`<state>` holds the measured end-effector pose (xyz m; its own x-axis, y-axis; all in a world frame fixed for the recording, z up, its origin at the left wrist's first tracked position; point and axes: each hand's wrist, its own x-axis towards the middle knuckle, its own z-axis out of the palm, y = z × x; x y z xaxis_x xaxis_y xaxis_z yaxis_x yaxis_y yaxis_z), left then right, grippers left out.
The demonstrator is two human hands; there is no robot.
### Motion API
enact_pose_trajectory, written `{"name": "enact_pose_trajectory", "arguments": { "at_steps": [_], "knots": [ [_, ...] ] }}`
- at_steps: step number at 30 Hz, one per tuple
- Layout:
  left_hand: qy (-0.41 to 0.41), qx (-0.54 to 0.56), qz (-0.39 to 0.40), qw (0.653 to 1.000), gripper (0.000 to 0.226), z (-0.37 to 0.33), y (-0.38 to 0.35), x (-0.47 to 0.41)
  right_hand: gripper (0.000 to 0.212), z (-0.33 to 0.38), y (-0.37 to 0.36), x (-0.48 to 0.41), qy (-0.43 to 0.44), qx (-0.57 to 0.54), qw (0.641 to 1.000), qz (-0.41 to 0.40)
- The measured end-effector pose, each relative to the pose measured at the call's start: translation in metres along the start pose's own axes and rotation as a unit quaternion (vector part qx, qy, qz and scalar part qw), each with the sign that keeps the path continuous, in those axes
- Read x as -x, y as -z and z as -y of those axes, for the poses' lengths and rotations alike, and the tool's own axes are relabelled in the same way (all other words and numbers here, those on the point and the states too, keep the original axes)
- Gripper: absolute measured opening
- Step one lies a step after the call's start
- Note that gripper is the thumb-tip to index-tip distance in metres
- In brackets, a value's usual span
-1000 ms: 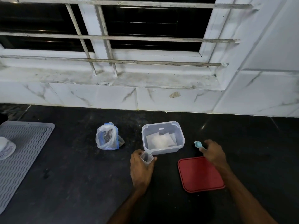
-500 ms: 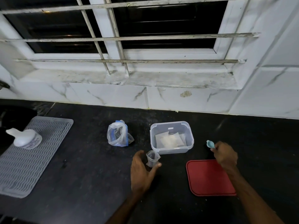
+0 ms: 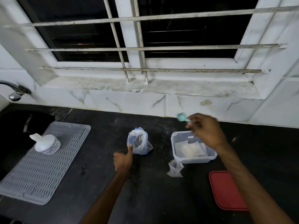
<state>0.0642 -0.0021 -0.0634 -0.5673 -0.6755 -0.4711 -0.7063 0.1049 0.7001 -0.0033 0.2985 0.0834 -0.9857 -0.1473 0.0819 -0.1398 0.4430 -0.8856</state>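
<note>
My right hand (image 3: 206, 131) pinches a small teal spoon (image 3: 182, 116) and hovers above the back of a clear plastic tub (image 3: 178, 157) that holds a white packet. My left hand (image 3: 123, 160) reaches to a small plastic bag (image 3: 139, 143) with blue trim, its thumb touching the bag's left side. A small clear cup (image 3: 175, 168) stands free on the black counter, just in front of the tub's left corner. The tub's red lid (image 3: 226, 189) lies flat at the right.
A grey ribbed drying mat (image 3: 40, 172) lies at the left with a white lidded jar (image 3: 46, 143) on it. A dark sink (image 3: 14, 126) and a tap (image 3: 15, 91) are at the far left. A barred window and marble ledge rise behind the counter.
My left hand let go of the clear cup and moved left to the plastic bag. My right hand lifted the teal spoon from beside the tub to above it.
</note>
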Motion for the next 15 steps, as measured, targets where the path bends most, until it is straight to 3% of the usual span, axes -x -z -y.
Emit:
{"name": "enact_pose_trajectory", "arguments": {
  "at_steps": [3, 7, 13, 15],
  "knots": [
    [0.017, -0.046, 0.067, 0.997, 0.101, 0.008, -0.009, -0.019, 0.011, 0.022, -0.077, -0.009, 0.026, 0.060, 0.994, 0.092],
    [-0.032, 0.016, 0.103, 0.994, 0.055, 0.004, -0.010, -0.014, 0.018, 0.022, -0.157, -0.012, 0.012, 0.216, 0.965, 0.148],
    [-0.152, 0.004, 0.107, 0.983, 0.025, 0.012, -0.001, -0.011, 0.030, 0.016, -0.209, -0.014, -0.074, 0.420, 0.867, 0.257],
    [-0.168, 0.017, 0.121, 0.978, 0.018, 0.017, 0.003, -0.007, 0.022, 0.007, -0.218, -0.011, -0.039, 0.432, 0.869, 0.237]
  ]
}}
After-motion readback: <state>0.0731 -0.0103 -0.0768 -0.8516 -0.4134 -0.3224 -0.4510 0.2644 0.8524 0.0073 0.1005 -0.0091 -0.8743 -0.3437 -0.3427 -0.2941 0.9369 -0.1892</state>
